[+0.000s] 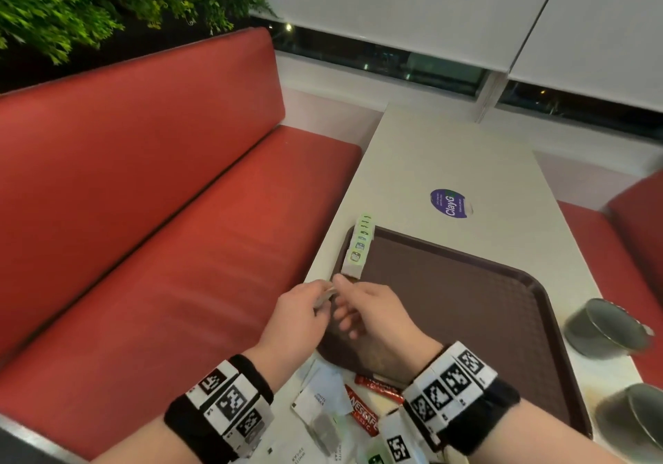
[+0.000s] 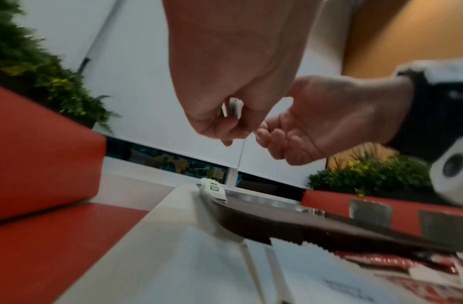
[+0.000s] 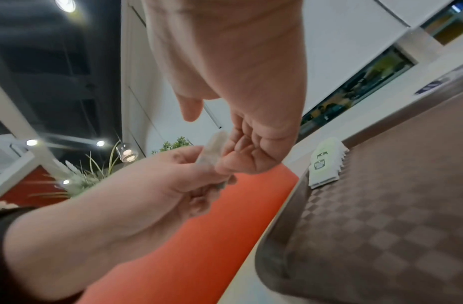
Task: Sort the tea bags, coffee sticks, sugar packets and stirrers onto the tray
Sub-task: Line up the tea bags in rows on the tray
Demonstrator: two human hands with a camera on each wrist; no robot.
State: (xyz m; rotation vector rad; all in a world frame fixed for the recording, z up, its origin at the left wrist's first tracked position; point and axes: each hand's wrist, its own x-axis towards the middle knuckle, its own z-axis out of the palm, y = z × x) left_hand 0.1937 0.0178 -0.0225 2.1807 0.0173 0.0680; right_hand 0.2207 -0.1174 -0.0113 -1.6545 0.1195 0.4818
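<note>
Both hands meet over the tray's left edge.

My left hand [image 1: 305, 305] pinches a pale packet [image 1: 324, 296]; my right hand [image 1: 362, 314], fingers loosely curled, touches it. Tea bags [image 1: 357, 248] line the brown tray [image 1: 484, 302]'s upper-left rim; frame centre, its floor lies bare.

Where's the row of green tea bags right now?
Head view: the tea bags line the tray's far-left edge, just beyond both hands.

Both forearms extend forward, each wrist wearing a marker band. Left hand [image 1: 303, 305]: fingers curled, pinching a small pale packet [image 1: 324, 296]. Right hand [image 1: 373, 314]: fingers loosely bent, fingertips [image 1: 339, 280] meeting the left hand at the packet.
</note>
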